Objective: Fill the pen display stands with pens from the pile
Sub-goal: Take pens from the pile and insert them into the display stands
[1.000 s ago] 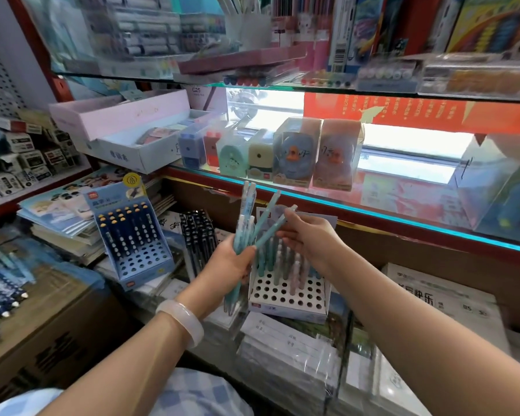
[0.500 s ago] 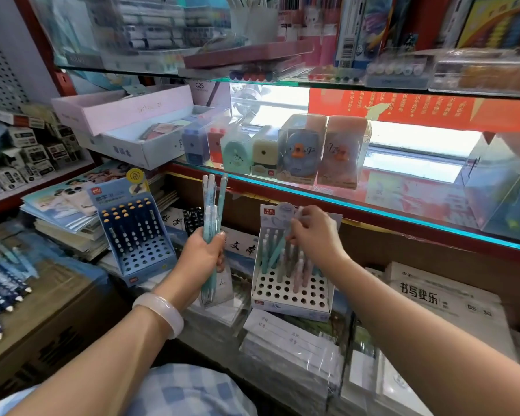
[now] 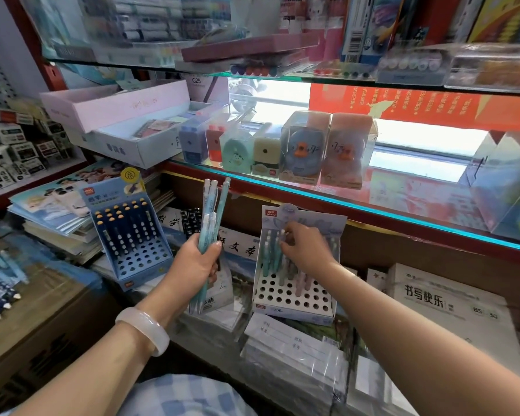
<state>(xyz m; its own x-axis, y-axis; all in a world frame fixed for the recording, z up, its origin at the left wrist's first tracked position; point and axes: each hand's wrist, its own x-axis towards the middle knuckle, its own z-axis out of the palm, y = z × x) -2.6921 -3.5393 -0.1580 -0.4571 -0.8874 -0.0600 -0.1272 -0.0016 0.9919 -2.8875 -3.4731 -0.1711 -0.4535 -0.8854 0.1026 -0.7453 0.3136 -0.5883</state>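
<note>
While the left hand grips a bundle of pale blue pens upright at 9 o'clock of the white pen stand, the right hand fingers pinch a pen top in the stand's back rows.

"G25" stands on a card at the far shelf; "LANTU" on the white pen stand; "书写快乐" and "85" on the right white box.

The glass shelf carries a row of boxed pencil sharpeners. Left of the sharpeners lies an open white box; right of them stands a clear plastic case.
</note>
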